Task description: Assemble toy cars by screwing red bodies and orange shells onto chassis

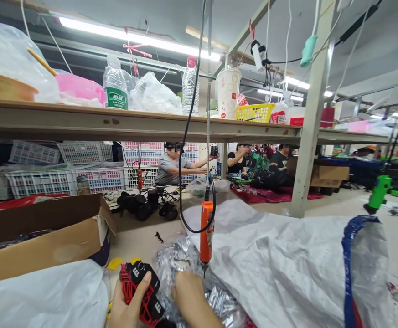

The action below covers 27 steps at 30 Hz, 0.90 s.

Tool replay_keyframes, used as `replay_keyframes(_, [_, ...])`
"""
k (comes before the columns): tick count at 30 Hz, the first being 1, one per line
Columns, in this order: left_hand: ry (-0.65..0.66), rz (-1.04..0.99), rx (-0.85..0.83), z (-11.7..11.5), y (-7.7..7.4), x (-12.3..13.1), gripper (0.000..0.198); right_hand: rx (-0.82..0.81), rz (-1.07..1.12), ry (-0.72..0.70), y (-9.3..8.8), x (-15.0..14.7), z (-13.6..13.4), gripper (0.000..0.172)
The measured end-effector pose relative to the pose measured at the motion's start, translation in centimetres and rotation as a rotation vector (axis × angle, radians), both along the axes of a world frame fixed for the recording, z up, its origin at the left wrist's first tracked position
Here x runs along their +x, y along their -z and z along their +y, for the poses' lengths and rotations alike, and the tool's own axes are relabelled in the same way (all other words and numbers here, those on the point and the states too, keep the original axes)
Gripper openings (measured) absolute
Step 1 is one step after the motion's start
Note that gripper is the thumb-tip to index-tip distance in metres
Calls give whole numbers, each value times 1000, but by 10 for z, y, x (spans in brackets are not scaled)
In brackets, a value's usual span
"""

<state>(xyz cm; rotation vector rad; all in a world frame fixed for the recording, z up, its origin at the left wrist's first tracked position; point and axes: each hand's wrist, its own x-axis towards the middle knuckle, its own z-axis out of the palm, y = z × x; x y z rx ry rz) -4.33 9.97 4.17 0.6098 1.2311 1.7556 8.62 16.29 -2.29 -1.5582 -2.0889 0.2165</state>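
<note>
Held black-and-red plastic assembly (148,298) with an openwork lattice frame in left hand (128,300), gripped beneath the thumb, toward the near edge of the pale table (126,241), just right of the near right corner of the brown cardboard box (48,257). Had right hand (189,289) at the crumpled clear plastic bag (164,255) of shiny silver pieces (215,298); could not tell finger closure, hidden from view. Judged assembly light and stiff, perhaps slippery on black faces, likely fragile along thin red lattice, so best taken by the solid black body.
</note>
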Motion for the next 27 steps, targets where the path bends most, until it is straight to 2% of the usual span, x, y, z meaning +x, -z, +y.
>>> replay_keyframes(4, [-13,-5,24,-8,-7,10,45,-189,-119,0,-11,0,-6,28])
replay_keyframes(8, [-4,-28,19,-10,-8,12,45,-252,-157,-17,-25,-2,-13,51])
replay_keyframes(14, [-12,-37,-6,-8,-5,11,39,-262,-146,-49,-38,-8,-21,19])
replay_keyframes(16, [-6,-39,-15,-6,-2,10,35,-259,-132,-41,-39,-9,-21,26])
replay_keyframes(19, [2,-45,-31,-2,3,7,34,-260,-120,-36,-38,-7,-18,47])
replay_keyframes(21, [19,-67,-38,0,6,4,33,-270,-120,-39,-35,-6,-15,52])
replay_keyframes(24, [67,-108,-13,1,9,1,31,-264,-111,-30,-29,-8,-13,45])
replay_keyframes(27, [95,-122,8,1,11,-2,31,-230,-75,-19,-25,-12,-16,27])
